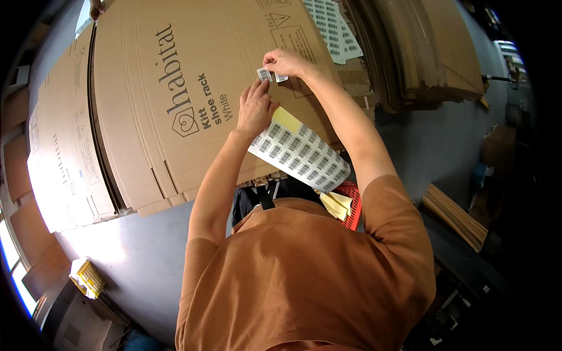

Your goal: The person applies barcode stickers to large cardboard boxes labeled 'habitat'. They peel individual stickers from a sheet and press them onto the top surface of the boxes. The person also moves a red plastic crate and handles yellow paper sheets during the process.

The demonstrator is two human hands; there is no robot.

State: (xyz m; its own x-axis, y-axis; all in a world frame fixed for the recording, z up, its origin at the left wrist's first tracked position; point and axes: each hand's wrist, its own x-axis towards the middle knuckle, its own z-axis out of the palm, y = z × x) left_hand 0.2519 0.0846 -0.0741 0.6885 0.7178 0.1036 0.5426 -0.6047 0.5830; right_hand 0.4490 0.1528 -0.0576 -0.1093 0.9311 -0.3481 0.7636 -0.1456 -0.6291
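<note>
A flat brown cardboard carton (205, 52) with dark print lies in front of me. Over it, my right hand (288, 63) is closed in a pinch at the upper edge of a small white barcode label (264, 75). A second barcode label (281, 77) shows under that hand; whether it sticks to the fingers or the carton, I cannot tell. My left hand (255, 110) grips the upper end of a sheet of barcode labels (301, 155), its fingertips touching the first label's lower edge. The sheet curls toward my body, with a bare yellow backing patch near the left hand.
Other label sheets (333, 29) lie beyond the carton, beside a stack of folded cardboard (433, 52). A red basket (353, 205) with yellow paper strips (336, 205) is near my waist. Another carton (67, 152) lies left. At the far left edge is another person's hand (96, 8).
</note>
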